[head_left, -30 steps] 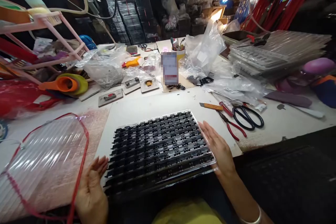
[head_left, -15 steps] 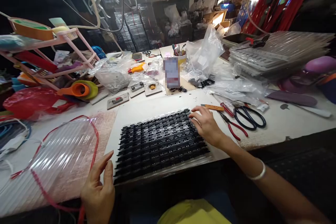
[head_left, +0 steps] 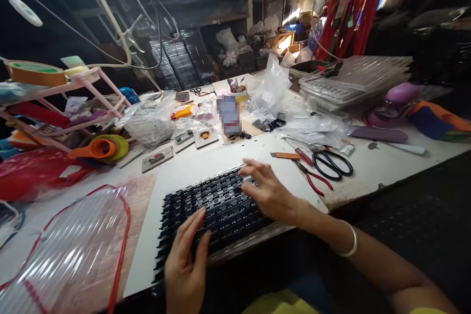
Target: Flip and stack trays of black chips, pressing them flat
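A clear plastic tray filled with rows of small black parts (head_left: 213,206) lies on the white table in front of me. Over its near left part is my left hand (head_left: 187,260), thumb and fingers apart, nothing visible in it. My right hand (head_left: 270,191) reaches over the far right part of the tray, its fingers bent and spread. I cannot tell whether its fingertips touch the black parts. A white bangle circles the right wrist.
To the right lie an orange-handled cutter (head_left: 285,155), red-handled pliers (head_left: 314,176) and black scissors (head_left: 333,164). Clear ribbed trays (head_left: 73,250) with red cord lie at the left. A blurred upright panel (head_left: 228,115) stands behind, near plastic bags (head_left: 272,86). Stacked trays (head_left: 342,83) stand back right.
The camera view has shifted. My left hand has moved right, from beside the tray to over its near part. My right hand has come further in over the tray's far right part.
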Demonstrator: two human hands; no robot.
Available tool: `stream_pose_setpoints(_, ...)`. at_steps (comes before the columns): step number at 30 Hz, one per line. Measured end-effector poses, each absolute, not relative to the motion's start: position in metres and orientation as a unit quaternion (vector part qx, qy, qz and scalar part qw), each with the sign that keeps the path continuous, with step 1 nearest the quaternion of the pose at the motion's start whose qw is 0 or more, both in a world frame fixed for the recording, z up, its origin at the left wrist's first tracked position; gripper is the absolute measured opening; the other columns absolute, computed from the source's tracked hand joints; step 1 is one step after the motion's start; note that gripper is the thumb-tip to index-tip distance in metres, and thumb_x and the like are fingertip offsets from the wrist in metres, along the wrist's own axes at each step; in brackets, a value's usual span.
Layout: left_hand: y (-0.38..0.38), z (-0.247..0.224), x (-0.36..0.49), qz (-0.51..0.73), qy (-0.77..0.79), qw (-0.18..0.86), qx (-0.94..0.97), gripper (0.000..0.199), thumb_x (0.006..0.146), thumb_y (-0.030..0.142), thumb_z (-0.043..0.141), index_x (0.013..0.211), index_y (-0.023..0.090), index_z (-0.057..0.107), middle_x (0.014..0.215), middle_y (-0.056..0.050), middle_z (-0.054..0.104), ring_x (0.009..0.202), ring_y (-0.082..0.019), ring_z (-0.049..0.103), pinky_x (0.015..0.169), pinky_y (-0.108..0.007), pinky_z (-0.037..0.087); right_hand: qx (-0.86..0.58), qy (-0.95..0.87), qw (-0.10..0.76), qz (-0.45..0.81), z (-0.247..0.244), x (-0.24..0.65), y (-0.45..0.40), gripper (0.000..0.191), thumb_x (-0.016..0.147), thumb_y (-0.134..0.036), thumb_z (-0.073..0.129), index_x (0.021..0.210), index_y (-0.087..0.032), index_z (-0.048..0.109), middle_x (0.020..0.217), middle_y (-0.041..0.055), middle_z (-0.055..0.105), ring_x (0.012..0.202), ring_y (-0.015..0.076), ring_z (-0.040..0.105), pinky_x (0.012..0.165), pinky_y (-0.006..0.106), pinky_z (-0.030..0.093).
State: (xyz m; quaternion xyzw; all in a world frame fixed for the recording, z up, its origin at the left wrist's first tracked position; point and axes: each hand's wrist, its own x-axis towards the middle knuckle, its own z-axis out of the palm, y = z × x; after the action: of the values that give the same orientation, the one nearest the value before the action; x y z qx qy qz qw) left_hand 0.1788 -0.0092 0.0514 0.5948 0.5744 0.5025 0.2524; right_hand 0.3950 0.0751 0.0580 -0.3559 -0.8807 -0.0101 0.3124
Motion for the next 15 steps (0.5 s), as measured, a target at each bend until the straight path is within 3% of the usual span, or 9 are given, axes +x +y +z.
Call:
stream_pose_setpoints(2,-0.006,0.047,0.194,0.480,0.539,0.349,0.598,0.041,0.078,0.027,0.066,0.118,0.032,0.062,0.123,-0.003,0.060,0.101,-0.024,0.062,0.086,-0.033,0.052,-0.301,-0.889,0.342,0.050,0.063,0.389,0.049,0.019,0.087,-0.003,0.041,0.089,-0.015,0.055,0.117,0.0148,0.051,0.131,0.0271,0.029,0.097,0.044,0.035)
stream_pose_setpoints(5,-0.006,0.041,0.209,0.450,0.494,0.435,0.604,0.027,0.077,0.030,0.067,0.104,0.027,0.070,0.104,-0.005,0.069,0.086,-0.024,0.067,0.074,-0.031,0.057,-0.305,-0.871,0.360,0.137,0.062,0.393,0.026,0.010,0.092,-0.015,0.045,0.095,-0.017,0.054,0.111,0.0115,0.055,0.123,0.0238,0.039,0.097,0.041,0.037)
stream_pose_setpoints(9,-0.005,0.034,0.208,0.460,0.524,0.462,0.549,0.024,0.077,0.035,0.067,0.099,0.025,0.072,0.095,-0.005,0.071,0.074,-0.022,0.069,0.067,-0.030,0.057,-0.469,-0.787,0.387,0.106,0.034,0.439,0.028,0.018,0.095,-0.023,0.040,0.102,-0.019,0.056,0.105,0.0107,0.058,0.101,0.0218,0.054,0.089,0.039,0.042)
stream_pose_setpoints(10,-0.004,0.033,0.205,0.461,0.536,0.469,0.530,0.026,0.077,0.036,0.067,0.100,0.025,0.071,0.093,-0.005,0.072,0.073,-0.022,0.069,0.067,-0.029,0.057,-0.534,-0.758,0.370,0.057,0.024,0.457,0.033,0.020,0.095,-0.023,0.038,0.099,-0.018,0.057,0.100,0.0113,0.060,0.097,0.0230,0.055,0.087,0.039,0.042)
stream_pose_setpoints(12,-0.001,0.032,0.200,0.460,0.550,0.484,0.501,0.031,0.078,0.037,0.066,0.104,0.022,0.069,0.086,-0.005,0.072,0.071,-0.021,0.068,0.068,-0.029,0.057,-0.694,-0.677,0.245,-0.027,0.006,0.490,0.042,0.022,0.093,-0.027,0.039,0.094,-0.016,0.058,0.097,0.0130,0.059,0.094,0.0272,0.054,0.083,0.042,0.042)
stream_pose_setpoints(15,0.002,0.033,0.199,0.479,0.542,0.496,0.480,0.034,0.079,0.037,0.065,0.107,0.019,0.068,0.088,-0.006,0.072,0.072,-0.019,0.068,0.070,-0.029,0.057,-0.736,-0.648,0.191,-0.043,-0.012,0.524,0.053,0.022,0.087,-0.023,0.040,0.090,-0.012,0.060,0.089,0.0172,0.058,0.088,0.0326,0.053,0.078,0.046,0.042)
